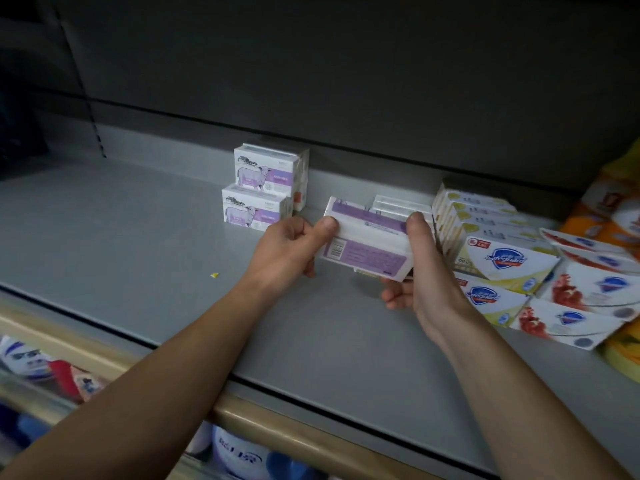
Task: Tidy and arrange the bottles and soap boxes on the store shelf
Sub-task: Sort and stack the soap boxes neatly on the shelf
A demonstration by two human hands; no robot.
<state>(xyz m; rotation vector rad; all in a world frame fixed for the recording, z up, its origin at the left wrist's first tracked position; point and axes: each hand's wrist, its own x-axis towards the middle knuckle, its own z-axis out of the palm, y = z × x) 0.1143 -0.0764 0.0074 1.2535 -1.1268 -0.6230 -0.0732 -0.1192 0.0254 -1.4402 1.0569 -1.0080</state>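
Both hands hold a white and purple soap box (369,242) just above the grey shelf (145,244), its back with the barcode facing me. My left hand (291,249) grips its left end, thumb on top. My right hand (420,271) grips its right end from below and behind. More white soap boxes (398,204) lie behind the held one. Two stacks of the same sheep-print boxes (263,183) stand at the back of the shelf, left of my hands.
Rows of Safeguard soap boxes (505,261) fill the shelf to the right, close to my right hand, with orange and yellow packs (616,209) beyond. A small yellow scrap (215,275) lies on the shelf. Products (239,455) sit on the lower shelf.
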